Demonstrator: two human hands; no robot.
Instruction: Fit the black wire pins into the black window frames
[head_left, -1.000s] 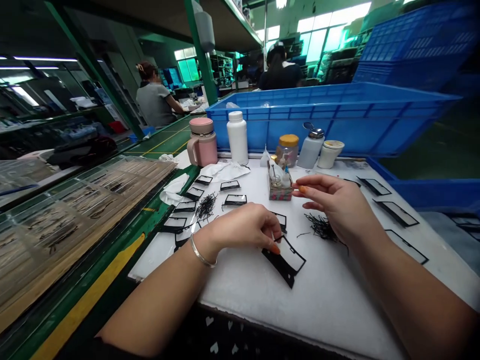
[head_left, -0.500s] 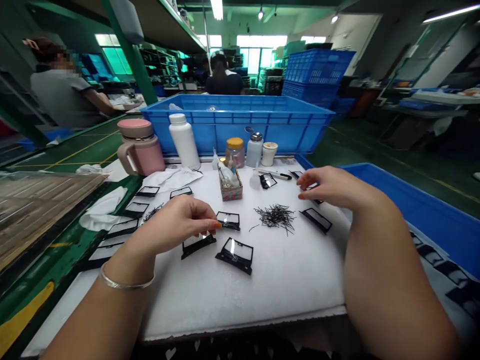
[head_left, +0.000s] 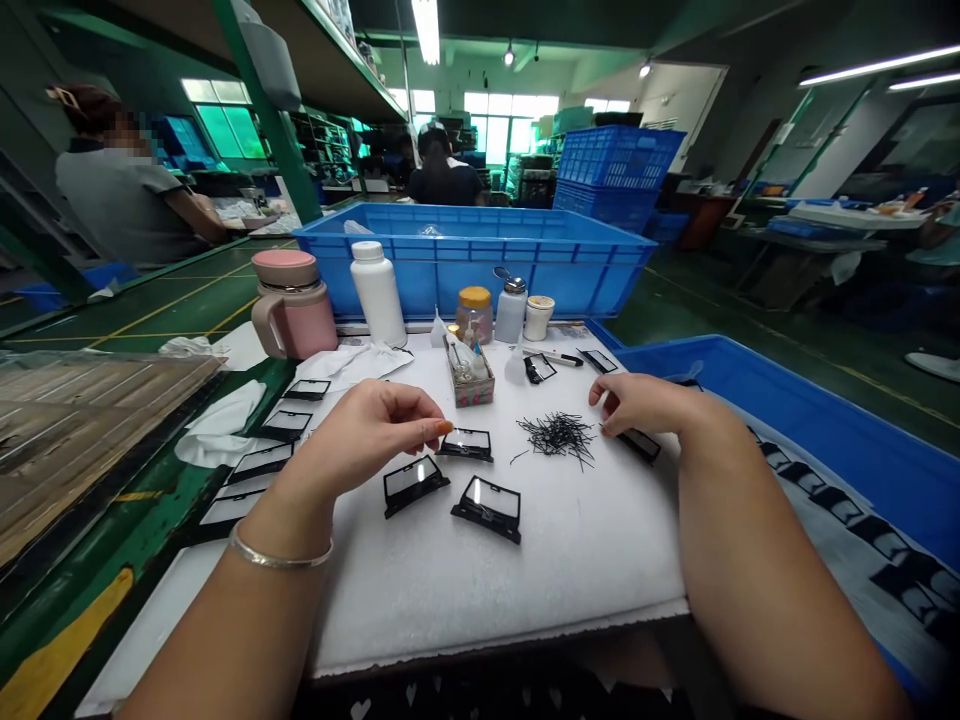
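My left hand (head_left: pixel 373 438) hangs over the white foam pad (head_left: pixel 570 570), thumb and forefinger pinched together with nothing visible between them. Its fingertips are just above a black-framed glass panel (head_left: pixel 465 444). Two more such panels (head_left: pixel 412 486) (head_left: pixel 487 510) lie below it on the pad. My right hand (head_left: pixel 641 405) has its fingers apart, nearest a black frame (head_left: pixel 639 444) and holding nothing. A loose heap of thin black wire pieces (head_left: pixel 556 438) lies between my hands. Several more panels (head_left: pixel 262 462) line the pad's left side.
A small box of tools (head_left: pixel 470 375), a pink mug (head_left: pixel 294 315) and bottles stand at the pad's far edge, before a blue crate (head_left: pixel 472 262). A blue tray (head_left: pixel 795 420) of black frames is on the right. A co-worker (head_left: pixel 112 190) sits at far left.
My head has turned and levelled from the tilted view. My left hand has lifted off the panel it touched and let it lie on the pad. My right hand has moved down toward the black frame.
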